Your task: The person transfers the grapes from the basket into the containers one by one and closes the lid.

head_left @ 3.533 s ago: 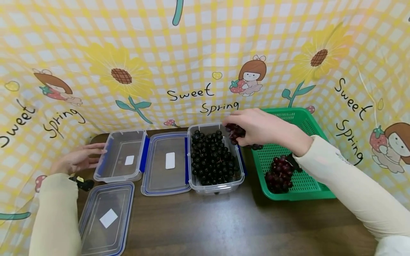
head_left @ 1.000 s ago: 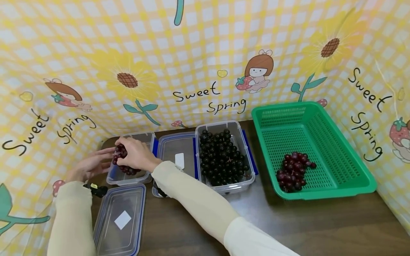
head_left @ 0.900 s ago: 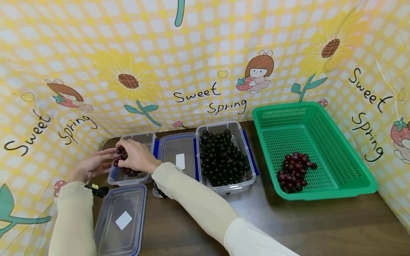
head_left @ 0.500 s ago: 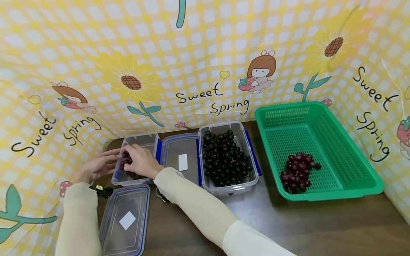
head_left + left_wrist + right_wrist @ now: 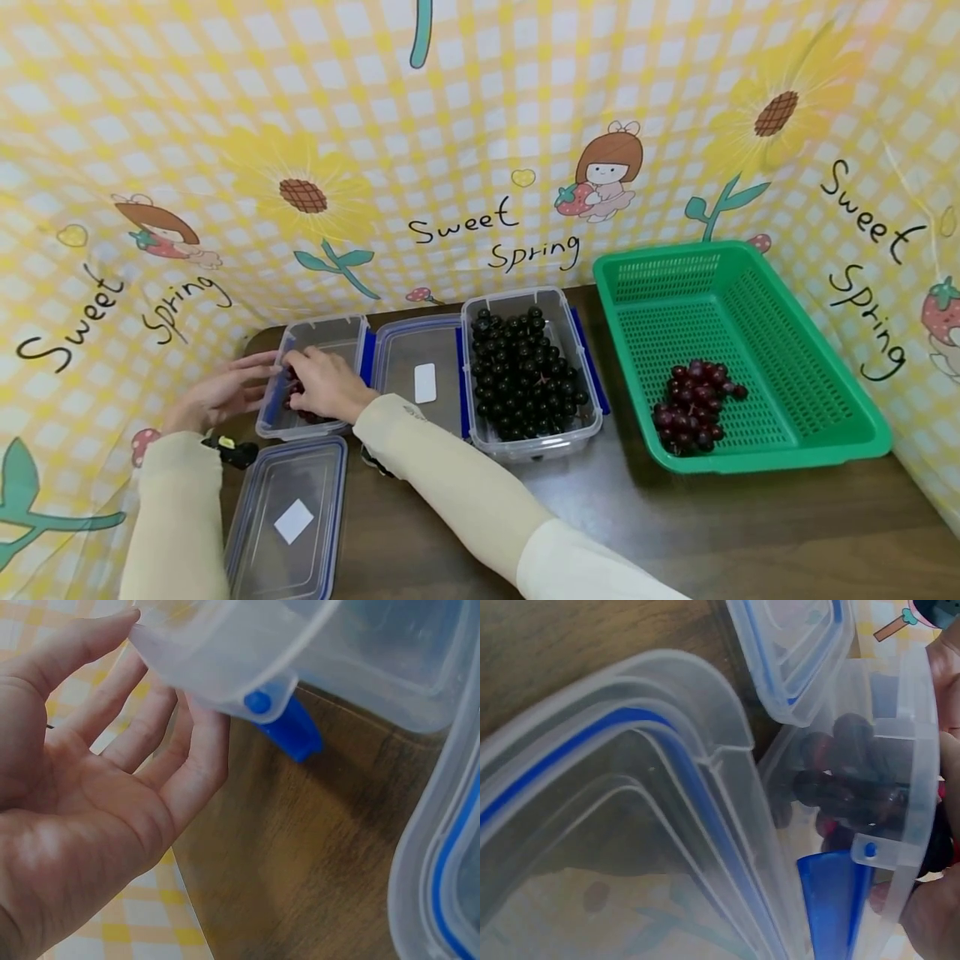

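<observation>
In the head view, my right hand (image 5: 326,385) reaches down into the clear left container (image 5: 345,332) and grips a bunch of dark red grapes (image 5: 304,415). Much of the bunch is hidden by the hand; the right wrist view shows several red grapes (image 5: 851,735) through the container's clear wall. My left hand (image 5: 223,392) is at the container's left side, its fingers loosely extended. Up close in the left wrist view, the thumb tip touches the container's rim, and the other fingers lie along the wall near a blue clasp (image 5: 294,731).
One lid (image 5: 300,467) with a white label lies in front of the left container. Another lid (image 5: 401,346) lies between it and a container (image 5: 573,435) full of black grapes (image 5: 525,375). At right, a green basket (image 5: 840,452) holds one red bunch (image 5: 693,408).
My right hand has carried the red grape bunch from beside the green basket leftward to the left container, then lowered it inside. The left hand has stayed at that container's side.
</observation>
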A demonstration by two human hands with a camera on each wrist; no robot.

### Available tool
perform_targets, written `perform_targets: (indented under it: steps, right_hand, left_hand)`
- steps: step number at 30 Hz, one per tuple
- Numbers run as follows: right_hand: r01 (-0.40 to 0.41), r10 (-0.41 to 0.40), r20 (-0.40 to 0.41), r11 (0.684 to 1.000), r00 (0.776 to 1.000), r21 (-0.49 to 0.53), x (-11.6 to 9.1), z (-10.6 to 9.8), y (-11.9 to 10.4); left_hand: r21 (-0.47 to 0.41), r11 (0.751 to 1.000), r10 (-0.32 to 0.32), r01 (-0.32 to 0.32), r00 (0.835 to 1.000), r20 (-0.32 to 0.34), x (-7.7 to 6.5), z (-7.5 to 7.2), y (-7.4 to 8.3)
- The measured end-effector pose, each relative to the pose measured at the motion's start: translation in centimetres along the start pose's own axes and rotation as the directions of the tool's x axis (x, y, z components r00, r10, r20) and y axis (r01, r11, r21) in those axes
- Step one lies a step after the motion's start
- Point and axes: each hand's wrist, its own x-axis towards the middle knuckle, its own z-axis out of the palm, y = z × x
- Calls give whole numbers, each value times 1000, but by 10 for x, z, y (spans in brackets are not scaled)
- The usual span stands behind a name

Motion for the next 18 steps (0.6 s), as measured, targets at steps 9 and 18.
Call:
perform_targets:
  steps: [9,18]
  right_hand:
    - [-10,18,92,997,996,-81,2,-7,9]
    - [-12,94,301,964,949,-264,-6,-4,10]
  left_hand:
    - [-6,1000,4,-4,1000,26,12,10,6]
    - [6,1000,13,-13,999,51,21,15,1]
